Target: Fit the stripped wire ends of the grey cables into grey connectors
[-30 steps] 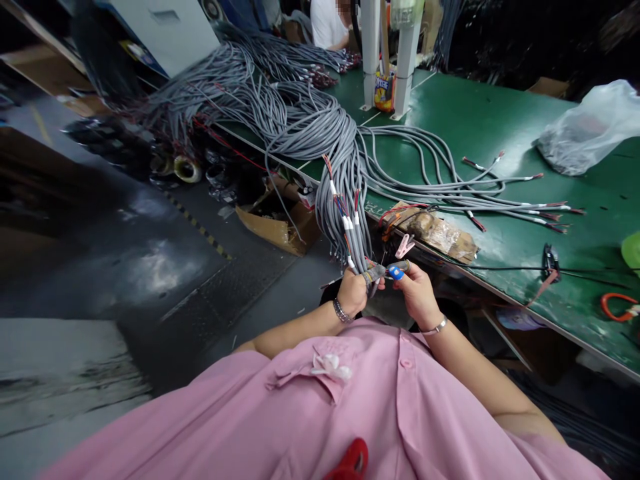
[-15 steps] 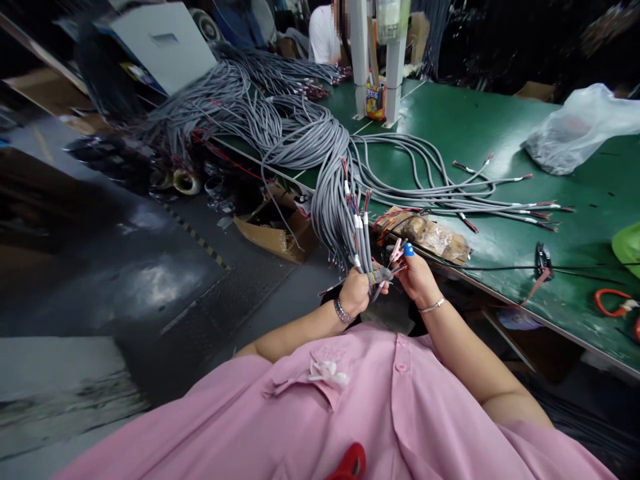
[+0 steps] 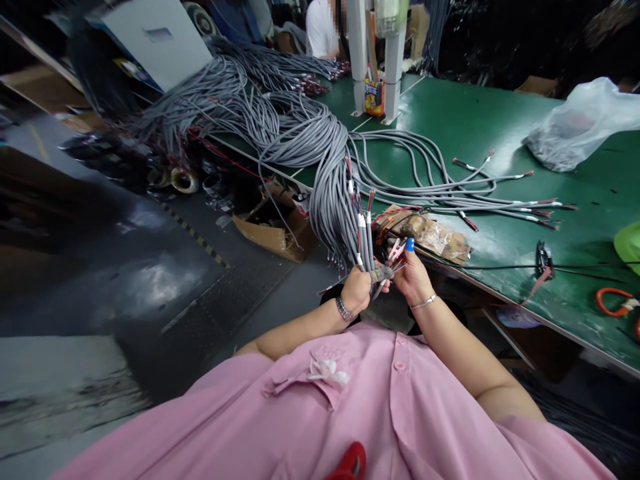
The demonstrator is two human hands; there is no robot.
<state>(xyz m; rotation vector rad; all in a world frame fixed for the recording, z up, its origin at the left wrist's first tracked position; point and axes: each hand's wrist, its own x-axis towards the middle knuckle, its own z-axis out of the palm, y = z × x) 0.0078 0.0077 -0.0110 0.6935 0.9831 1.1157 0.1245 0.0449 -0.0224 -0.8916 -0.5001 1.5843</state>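
Note:
My left hand (image 3: 356, 292) is closed around grey cables (image 3: 367, 257) whose ends have white wraps and thin coloured wires. A grey fabric cover (image 3: 383, 274) is on its thumb. Close beside it, my right hand (image 3: 414, 283) is closed, with a blue cover (image 3: 410, 245) on a fingertip. Between its fingers shows a small pink clip-like tool (image 3: 397, 251), partly hidden. Thin stripped wires (image 3: 399, 266) stick out from the left thumb towards the right fingers; whether the tool touches them I cannot make out.
A big heap of grey cables (image 3: 300, 137) hangs over the green table's (image 3: 500, 127) edge. A taped cardboard piece (image 3: 435, 238) lies near that edge. Further right are a plastic bag (image 3: 565, 133) and orange-handled pliers (image 3: 613, 302). A co-worker (image 3: 321, 30) is behind the table.
My right hand has shifted slightly left, closer to the left hand, and its wrist has turned a little. The left hand keeps its grip on the cables.

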